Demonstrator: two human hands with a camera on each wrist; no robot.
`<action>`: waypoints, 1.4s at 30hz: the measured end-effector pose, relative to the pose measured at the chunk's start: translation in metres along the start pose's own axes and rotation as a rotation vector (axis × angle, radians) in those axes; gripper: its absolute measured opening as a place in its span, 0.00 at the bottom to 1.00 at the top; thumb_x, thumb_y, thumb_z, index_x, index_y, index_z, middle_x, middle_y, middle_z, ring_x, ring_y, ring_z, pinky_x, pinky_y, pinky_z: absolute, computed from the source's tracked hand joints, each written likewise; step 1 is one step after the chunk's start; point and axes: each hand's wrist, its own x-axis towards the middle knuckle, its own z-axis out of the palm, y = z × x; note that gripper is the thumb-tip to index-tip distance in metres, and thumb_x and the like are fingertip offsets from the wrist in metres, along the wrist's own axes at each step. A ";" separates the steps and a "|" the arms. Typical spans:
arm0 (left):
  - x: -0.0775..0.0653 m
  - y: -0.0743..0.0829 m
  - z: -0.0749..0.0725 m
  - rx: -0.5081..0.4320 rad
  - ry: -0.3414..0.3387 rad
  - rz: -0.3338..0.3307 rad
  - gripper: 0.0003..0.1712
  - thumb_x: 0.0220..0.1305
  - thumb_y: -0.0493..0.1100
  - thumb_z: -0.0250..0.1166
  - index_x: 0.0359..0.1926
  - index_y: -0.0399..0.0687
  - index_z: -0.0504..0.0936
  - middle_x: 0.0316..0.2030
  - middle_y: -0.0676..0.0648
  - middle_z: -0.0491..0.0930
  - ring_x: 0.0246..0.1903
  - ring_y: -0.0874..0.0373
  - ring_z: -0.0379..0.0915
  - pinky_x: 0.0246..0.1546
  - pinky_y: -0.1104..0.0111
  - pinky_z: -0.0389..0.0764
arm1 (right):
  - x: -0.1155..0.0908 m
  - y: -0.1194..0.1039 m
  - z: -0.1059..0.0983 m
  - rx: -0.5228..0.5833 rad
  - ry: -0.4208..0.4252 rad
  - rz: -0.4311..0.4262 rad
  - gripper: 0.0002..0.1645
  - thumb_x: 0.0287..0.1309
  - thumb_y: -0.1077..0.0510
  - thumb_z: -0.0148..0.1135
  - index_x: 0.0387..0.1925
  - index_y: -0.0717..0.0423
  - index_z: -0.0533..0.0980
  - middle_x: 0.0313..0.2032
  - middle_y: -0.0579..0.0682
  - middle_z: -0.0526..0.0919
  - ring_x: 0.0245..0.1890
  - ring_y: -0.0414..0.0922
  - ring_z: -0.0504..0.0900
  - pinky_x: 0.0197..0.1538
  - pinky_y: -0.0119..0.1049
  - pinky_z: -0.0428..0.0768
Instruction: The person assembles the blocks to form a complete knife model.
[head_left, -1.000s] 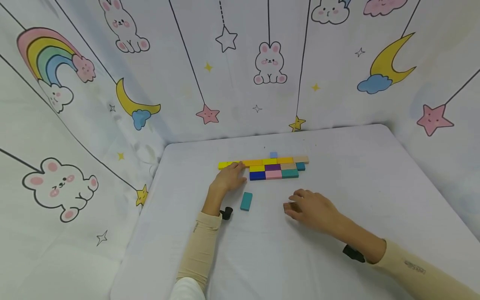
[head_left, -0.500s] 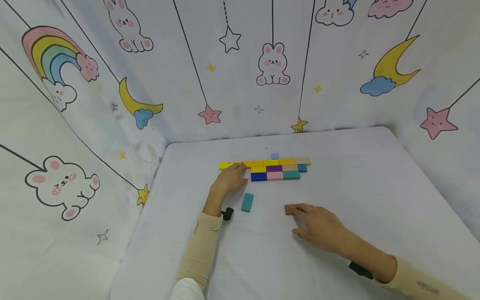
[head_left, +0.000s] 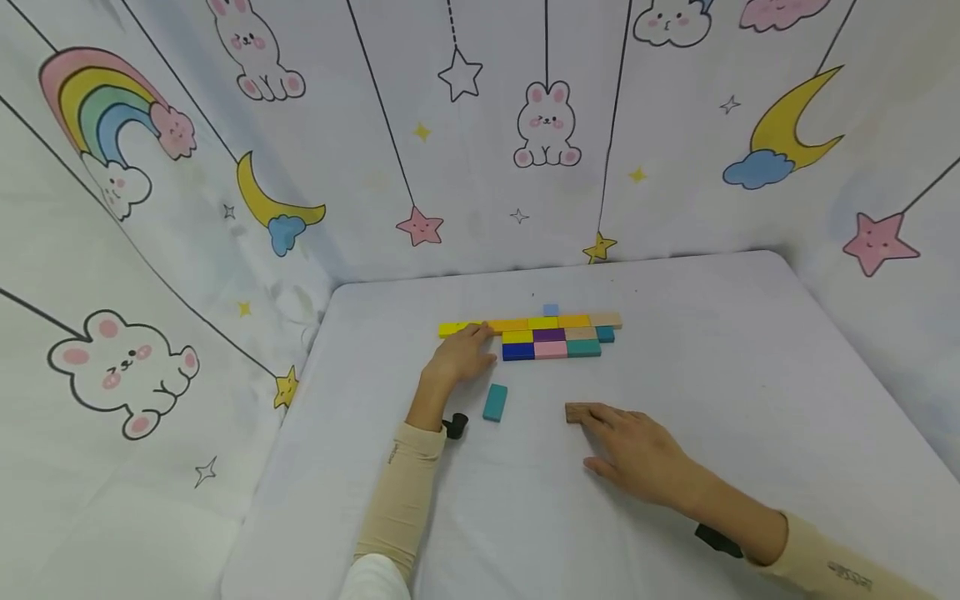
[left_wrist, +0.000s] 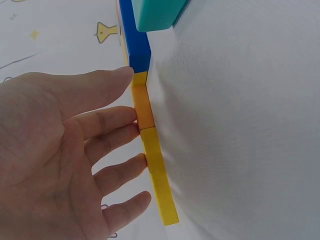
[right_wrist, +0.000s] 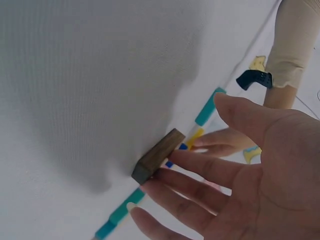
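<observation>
My left hand (head_left: 457, 354) has its fingertips at the left part of a long row of coloured wooden blocks, right at the orange block (left_wrist: 143, 107) and the yellow block (left_wrist: 160, 175) at the row's end. Its fingers are spread, the thumb beside the blue block (left_wrist: 137, 47). Nearer me, my right hand (head_left: 641, 454) touches a brown wooden block (head_left: 575, 412) with its fingertips. In the right wrist view the fingers reach along that brown block (right_wrist: 159, 155), while the thumb stands apart from it. A teal block (head_left: 495, 402) lies alone between the hands.
Shorter rows sit against the long one, with a purple block (head_left: 549, 335), a pink block (head_left: 551, 350) and a green block (head_left: 583, 348). Behind them is a small light blue block (head_left: 551, 310). A printed cloth wall (head_left: 360, 167) rises at the white table's (head_left: 712, 333) far edge.
My right hand has drawn back toward me, its thumb coming away from the brown block, and its fingertips have slid the block slightly left. My left hand has stayed in place.
</observation>
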 end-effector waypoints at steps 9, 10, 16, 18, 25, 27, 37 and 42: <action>0.003 -0.001 -0.004 0.006 0.014 -0.002 0.34 0.78 0.53 0.60 0.79 0.49 0.66 0.80 0.45 0.59 0.77 0.46 0.58 0.77 0.52 0.62 | 0.020 0.000 -0.002 -0.008 0.036 -0.033 0.41 0.62 0.41 0.74 0.65 0.64 0.77 0.64 0.60 0.79 0.60 0.56 0.82 0.60 0.55 0.83; 0.004 -0.001 -0.005 0.004 0.013 -0.004 0.34 0.78 0.53 0.60 0.79 0.49 0.66 0.80 0.45 0.59 0.77 0.46 0.58 0.77 0.52 0.62 | 0.022 -0.001 -0.002 -0.009 0.031 -0.031 0.41 0.62 0.41 0.74 0.65 0.64 0.76 0.64 0.60 0.79 0.60 0.56 0.82 0.60 0.55 0.83; 0.006 -0.002 -0.005 -0.005 0.022 -0.008 0.34 0.78 0.53 0.60 0.78 0.49 0.66 0.80 0.45 0.59 0.77 0.45 0.58 0.77 0.51 0.62 | 0.033 -0.003 -0.002 0.000 0.008 -0.011 0.40 0.63 0.40 0.73 0.65 0.64 0.77 0.64 0.61 0.79 0.62 0.56 0.81 0.61 0.55 0.82; 0.005 -0.002 -0.005 0.003 0.026 -0.007 0.34 0.78 0.53 0.60 0.78 0.50 0.66 0.79 0.45 0.60 0.77 0.46 0.58 0.76 0.51 0.63 | 0.035 -0.004 -0.002 0.005 0.005 -0.008 0.40 0.63 0.40 0.73 0.65 0.64 0.77 0.64 0.61 0.79 0.62 0.56 0.81 0.62 0.55 0.82; 0.005 0.000 -0.004 0.013 0.021 -0.004 0.35 0.77 0.53 0.61 0.79 0.50 0.65 0.79 0.44 0.61 0.76 0.46 0.59 0.76 0.52 0.63 | 0.040 -0.006 -0.001 0.037 -0.003 -0.006 0.39 0.62 0.41 0.73 0.65 0.63 0.77 0.65 0.60 0.79 0.61 0.56 0.82 0.61 0.55 0.83; 0.005 -0.001 -0.003 0.015 0.020 -0.008 0.35 0.77 0.53 0.61 0.79 0.50 0.65 0.79 0.44 0.61 0.76 0.46 0.59 0.76 0.52 0.63 | 0.041 -0.006 0.000 0.036 0.001 -0.003 0.39 0.62 0.40 0.73 0.64 0.63 0.77 0.64 0.59 0.80 0.61 0.55 0.82 0.61 0.55 0.83; 0.004 -0.001 0.006 0.021 -0.005 -0.020 0.36 0.77 0.54 0.61 0.79 0.51 0.64 0.79 0.45 0.61 0.76 0.46 0.59 0.76 0.51 0.64 | 0.048 -0.011 0.007 0.045 -0.014 0.006 0.40 0.62 0.41 0.74 0.66 0.62 0.77 0.65 0.59 0.79 0.60 0.56 0.83 0.59 0.54 0.84; 0.001 -0.001 0.006 0.027 0.008 -0.021 0.35 0.78 0.53 0.61 0.79 0.51 0.66 0.79 0.46 0.61 0.76 0.47 0.59 0.76 0.53 0.64 | 0.057 -0.012 0.010 0.035 -0.008 -0.008 0.39 0.62 0.40 0.74 0.65 0.61 0.77 0.65 0.60 0.79 0.60 0.56 0.83 0.59 0.54 0.84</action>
